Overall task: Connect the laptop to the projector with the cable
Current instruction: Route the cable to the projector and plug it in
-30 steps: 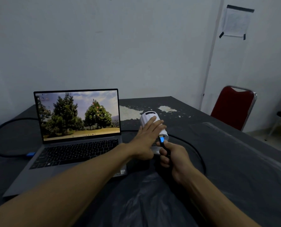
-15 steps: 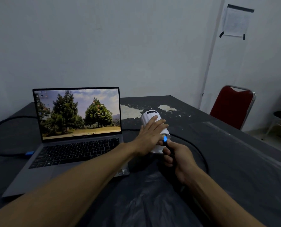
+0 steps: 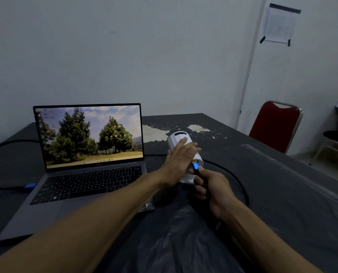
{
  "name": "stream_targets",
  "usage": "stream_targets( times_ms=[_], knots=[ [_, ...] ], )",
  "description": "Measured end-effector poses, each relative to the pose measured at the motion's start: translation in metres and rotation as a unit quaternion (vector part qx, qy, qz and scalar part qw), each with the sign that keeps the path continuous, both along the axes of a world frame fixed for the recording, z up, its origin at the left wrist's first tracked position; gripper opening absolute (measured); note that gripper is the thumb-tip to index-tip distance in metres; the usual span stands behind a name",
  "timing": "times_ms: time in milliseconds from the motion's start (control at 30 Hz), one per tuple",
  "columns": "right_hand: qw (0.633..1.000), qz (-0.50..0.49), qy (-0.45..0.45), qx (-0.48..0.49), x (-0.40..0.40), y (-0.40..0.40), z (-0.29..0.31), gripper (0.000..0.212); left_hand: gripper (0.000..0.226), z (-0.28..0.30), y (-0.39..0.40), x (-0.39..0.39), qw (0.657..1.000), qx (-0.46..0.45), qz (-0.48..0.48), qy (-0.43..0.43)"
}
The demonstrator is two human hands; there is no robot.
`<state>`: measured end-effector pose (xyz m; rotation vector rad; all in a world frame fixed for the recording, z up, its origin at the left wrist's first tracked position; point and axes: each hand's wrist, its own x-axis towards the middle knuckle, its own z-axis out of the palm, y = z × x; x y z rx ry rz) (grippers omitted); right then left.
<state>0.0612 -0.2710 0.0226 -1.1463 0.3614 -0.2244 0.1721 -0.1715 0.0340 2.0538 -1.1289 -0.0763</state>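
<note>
While black cable (image 3: 4, 187) with blue plug (image 3: 30, 186) sits at laptop's left side near desk's (image 3: 282, 184) left edge, open laptop (image 3: 81, 174) shows tree wallpaper. My left hand (image 3: 179, 163) lies flat, fingers spread, on top of white projector (image 3: 181, 140) at desk's middle, steadying it, not gripping. My right hand (image 3: 213, 191) closed around cable's other connector (image 3: 195, 166), blue-lit, gold tip touching projector's near face; cannot tell if seated in port. Cable loops behind my right hand. Red chair (image 3: 274, 127) beyond desk's right edge.
</note>
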Motion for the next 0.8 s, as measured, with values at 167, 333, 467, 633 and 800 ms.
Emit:
stream_targets(
  times_ms=[167,333,467,633,800],
  knots=[
    [1.0,-0.017,0.003,-0.012,0.0,0.002,0.0,0.023,0.092,0.0,0.0,0.001,1.0,-0.004,0.0,-0.003],
    [1.0,-0.001,0.005,-0.012,0.002,0.0,0.0,0.021,0.077,-0.002,0.0,0.002,1.0,-0.014,0.0,0.007],
    [0.999,0.017,0.015,0.037,0.005,-0.005,0.004,0.026,0.079,-0.007,-0.001,0.009,1.0,-0.022,-0.003,-0.015],
    [0.999,-0.006,0.02,0.024,0.008,-0.006,0.003,0.02,0.068,-0.008,-0.004,0.012,0.999,-0.039,-0.004,-0.003],
    [0.999,-0.037,0.01,0.006,0.013,0.003,0.001,0.026,0.078,-0.01,-0.004,0.009,0.998,-0.061,-0.005,0.021]
  ],
)
